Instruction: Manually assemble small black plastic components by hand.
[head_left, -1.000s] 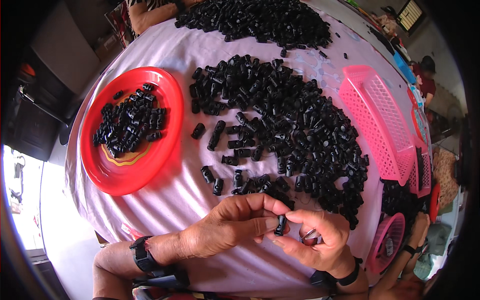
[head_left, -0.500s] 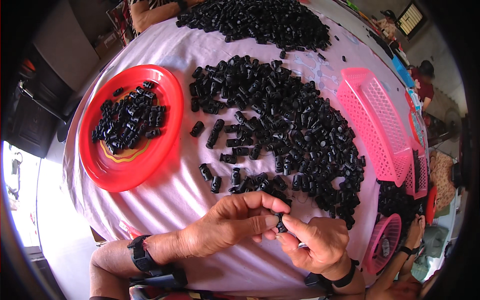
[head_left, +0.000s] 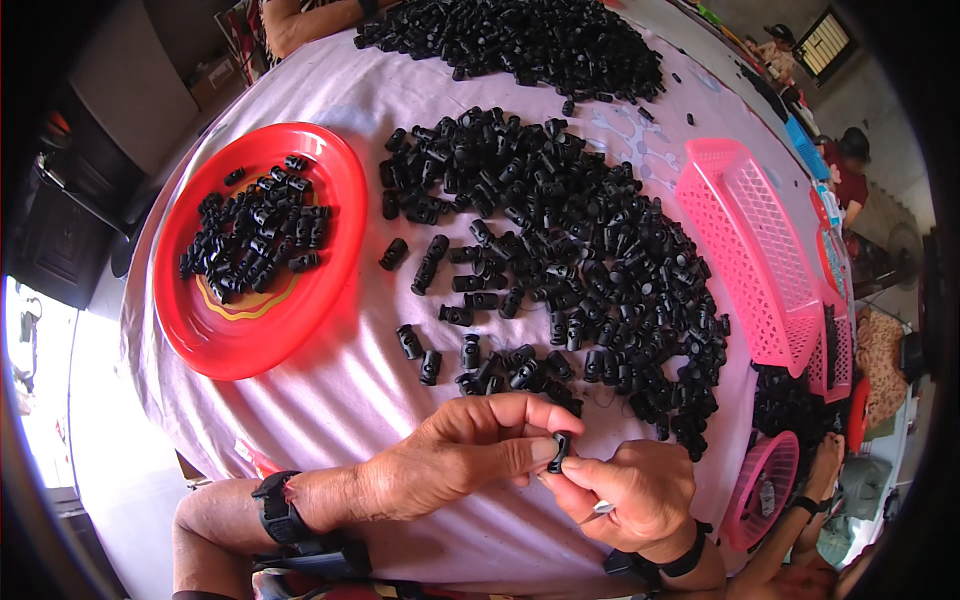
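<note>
Between the thumb and index finger of my left hand point(head_left: 465, 448) is a black plastic cord lock point(head_left: 559, 452), tilted slightly. My right hand point(head_left: 637, 492) is closed, its thumb tip against the lower end of that cord lock. A small silvery tool point(head_left: 603, 507) sticks out of the right hand's grip; the rest of it is hidden by the fingers. Just beyond my hands spreads a large heap of black cord locks point(head_left: 600, 270). On the left, a red plate point(head_left: 320, 290) carries a smaller pile of cord locks point(head_left: 260, 235).
A pink tablecloth point(head_left: 340, 420) covers the table. Another black heap point(head_left: 510, 50) lies at the far side, near a person's arm point(head_left: 310, 28). Pink plastic baskets point(head_left: 750, 255) stand at the right, with a round pink basket point(head_left: 762, 490) beside another person's hand point(head_left: 826, 465).
The cord lock has turned in my fingers and now shows more of its length. My right hand has shifted slightly down and left, with more of the silvery tool showing.
</note>
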